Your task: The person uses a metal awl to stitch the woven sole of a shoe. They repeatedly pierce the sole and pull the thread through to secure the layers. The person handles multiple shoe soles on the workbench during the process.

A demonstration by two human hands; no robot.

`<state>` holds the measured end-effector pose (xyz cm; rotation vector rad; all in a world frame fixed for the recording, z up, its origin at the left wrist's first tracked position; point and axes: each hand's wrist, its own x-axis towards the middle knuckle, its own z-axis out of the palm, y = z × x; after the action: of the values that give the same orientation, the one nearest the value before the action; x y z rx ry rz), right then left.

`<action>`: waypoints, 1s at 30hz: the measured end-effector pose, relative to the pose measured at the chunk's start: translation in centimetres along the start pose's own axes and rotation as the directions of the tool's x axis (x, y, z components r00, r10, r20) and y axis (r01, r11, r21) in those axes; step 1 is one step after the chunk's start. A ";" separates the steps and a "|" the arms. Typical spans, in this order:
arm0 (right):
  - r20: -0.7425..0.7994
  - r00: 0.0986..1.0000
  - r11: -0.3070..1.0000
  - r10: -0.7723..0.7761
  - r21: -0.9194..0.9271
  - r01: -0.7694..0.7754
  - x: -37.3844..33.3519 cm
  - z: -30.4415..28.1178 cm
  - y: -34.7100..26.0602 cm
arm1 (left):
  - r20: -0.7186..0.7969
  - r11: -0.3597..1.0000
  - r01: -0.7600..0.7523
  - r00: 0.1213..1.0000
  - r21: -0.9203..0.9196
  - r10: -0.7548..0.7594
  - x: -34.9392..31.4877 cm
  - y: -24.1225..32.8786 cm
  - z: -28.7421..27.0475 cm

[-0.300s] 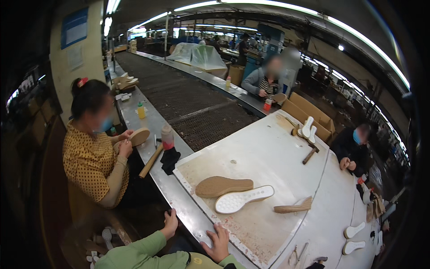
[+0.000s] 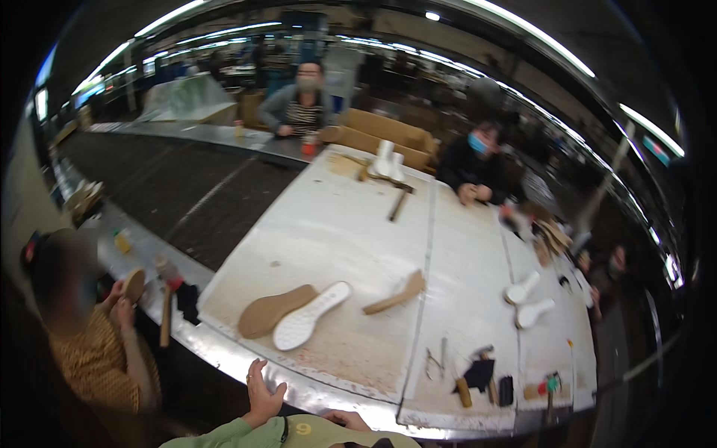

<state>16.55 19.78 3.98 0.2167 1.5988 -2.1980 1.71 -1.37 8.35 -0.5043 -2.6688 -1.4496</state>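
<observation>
My left hand (image 2: 265, 396) is at the metal table edge with its fingers apart and nothing in it. Low in front of my body is my right hand (image 2: 347, 420); only its back shows, and its fingers are hidden. Beyond my left hand lies a brown wedge shoe sole (image 2: 270, 313) on the white table top. Beside it rests a white shoe sole (image 2: 297, 328) with a dimpled heel area. A thin brown wedge piece (image 2: 396, 293) lies farther right. Neither hand touches these pieces.
A co-worker at the left holds a brown sole (image 2: 134, 284). Pliers (image 2: 432, 362) and a black cloth (image 2: 479, 373) lie on the right. A hammer (image 2: 399, 203) and white soles (image 2: 386, 160) lie near a cardboard box (image 2: 388, 134). Two more people sit across the table.
The view has swung to the right, bringing more of the table's right side into sight. My right hand has drawn back from the table edge toward my body.
</observation>
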 end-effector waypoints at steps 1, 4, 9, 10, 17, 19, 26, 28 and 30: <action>-0.043 0.998 0.992 0.045 0.119 -0.039 -1.4 -0.1 -0.5 | 0.102 0.995 -0.094 0.990 -0.034 0.097 0.9 0.5 1.1; -0.195 0.975 0.949 -0.106 -0.314 0.041 -4.5 -0.5 -3.3 | 0.326 0.962 -0.219 0.908 -0.163 0.262 4.5 5.8 5.0; -0.486 0.869 0.987 -0.091 -0.158 0.016 -7.7 -3.3 -0.9 | 0.561 0.837 -0.303 0.631 -0.457 0.535 7.1 11.0 10.8; -0.566 0.823 0.977 -0.050 -0.200 -0.078 -8.5 -3.3 -0.3 | 0.592 0.817 -0.331 0.567 -0.472 0.572 7.3 11.1 11.1; -0.925 0.073 0.789 0.374 0.275 -0.550 -16.3 5.4 13.5 | 0.725 0.729 -0.586 0.320 -0.354 0.610 8.3 2.0 14.7; -0.827 -0.011 0.671 0.562 0.464 -0.578 -17.3 8.8 16.3 | 0.737 0.703 -0.604 0.265 -0.376 0.622 8.0 1.6 14.4; -0.787 -0.058 0.721 0.614 0.590 -0.363 -14.6 11.9 16.2 | 0.757 0.738 -0.186 -0.261 -0.649 0.600 8.3 9.2 8.4; -0.816 -0.031 0.764 0.578 0.554 -0.331 -13.5 11.1 15.5 | 0.675 0.815 0.125 -0.497 -0.566 0.545 8.7 11.1 6.9; -0.844 0.006 0.803 0.536 0.508 -0.311 -12.5 9.6 14.5 | 0.688 0.865 0.218 -0.532 -0.452 0.494 8.3 10.9 6.1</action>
<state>34.95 10.03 -1.00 2.3374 1.3797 -1.5433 -2.10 11.26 15.50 -4.0086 -1.8293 -1.5449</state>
